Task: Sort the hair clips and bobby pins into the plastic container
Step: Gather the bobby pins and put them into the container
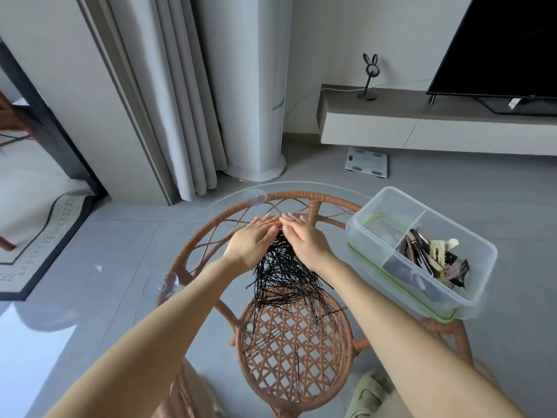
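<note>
Both hands were open, fingers straight and held together, gripping nothing. The left hand [253,239] and right hand [304,236] angled toward each other, fingertips nearly meeting, flanking the far end of a heap of black bobby pins [283,282]. Both forearms reached straight forward. The pins lay spread over the glass tabletop [211,267] of a rattan table [301,196]. To the right stood the plastic container [388,203], with hair clips [428,257] piled in one compartment.
</note>
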Tool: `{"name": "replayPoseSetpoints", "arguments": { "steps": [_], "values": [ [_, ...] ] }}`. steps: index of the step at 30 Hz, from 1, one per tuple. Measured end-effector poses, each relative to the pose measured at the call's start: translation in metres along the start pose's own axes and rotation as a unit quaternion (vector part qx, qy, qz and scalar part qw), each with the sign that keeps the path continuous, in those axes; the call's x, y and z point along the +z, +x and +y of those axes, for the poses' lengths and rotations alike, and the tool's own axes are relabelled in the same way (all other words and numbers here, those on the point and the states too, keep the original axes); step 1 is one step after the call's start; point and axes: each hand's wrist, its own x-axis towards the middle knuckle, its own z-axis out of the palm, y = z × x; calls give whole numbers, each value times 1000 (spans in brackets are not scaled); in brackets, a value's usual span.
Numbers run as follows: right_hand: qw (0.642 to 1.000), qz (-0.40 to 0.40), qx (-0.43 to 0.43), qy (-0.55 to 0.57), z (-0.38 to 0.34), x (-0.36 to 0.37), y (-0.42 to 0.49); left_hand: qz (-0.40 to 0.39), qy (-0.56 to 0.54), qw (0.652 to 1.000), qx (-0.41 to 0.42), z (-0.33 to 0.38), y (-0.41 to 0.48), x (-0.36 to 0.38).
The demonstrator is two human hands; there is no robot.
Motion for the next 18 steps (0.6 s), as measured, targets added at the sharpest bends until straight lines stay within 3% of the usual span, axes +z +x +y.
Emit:
{"name": "replayPoseSetpoints", "arguments": {
  "steps": [6,15,16,18],
  "values": [
    [997,-16,-33,67,7,-1,-59,-4,-30,999,19,18,-59,10],
    [995,-31,-26,92,-6,-3,-143,-15,-115,993,-30,50,-127,26],
    [997,16,-42,69,-7,-9,-146,-19,-131,990,-41,50,-131,28],
    [975,195,-88,-54,-6,-29,-148,-21,-151,987,-48,54,-136,29]
  ]
}}
